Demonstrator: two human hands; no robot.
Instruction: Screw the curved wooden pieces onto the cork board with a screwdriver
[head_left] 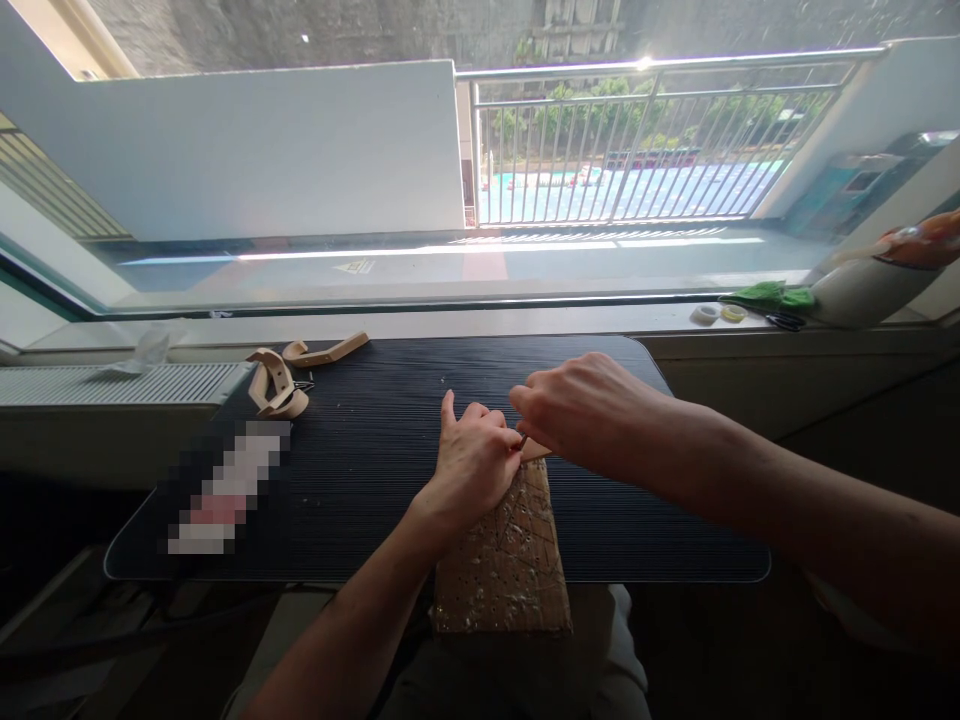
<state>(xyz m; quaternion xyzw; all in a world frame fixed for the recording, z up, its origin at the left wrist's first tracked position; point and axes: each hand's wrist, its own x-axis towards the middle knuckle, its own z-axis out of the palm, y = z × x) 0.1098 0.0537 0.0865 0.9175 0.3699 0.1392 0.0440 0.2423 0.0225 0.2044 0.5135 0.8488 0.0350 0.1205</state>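
Observation:
My left hand [476, 455] is closed at the far end of a worn cardboard block [502, 570], its little finger raised. Between thumb and fingers it pinches a tan, leather-like strip [535, 450], mostly hidden under both hands. Just above that strip is my right hand [566, 400], closed in a fist round a thin metal tool [523, 440]. Only a short dark length of the tool shows, so its exact kind is unclear. The block's face is scored and pitted with small holes, and its near end overhangs the table edge above my lap.
The dark ribbed table [360, 500] bears curled tan strips [277, 385], a bent tan strip [326, 350] and a blurred-out item [229, 490] at left. On the windowsill lie tape rolls [705, 314], black scissors [785, 321] and a green cloth-like item [769, 296]. A radiator [180, 385] stands left.

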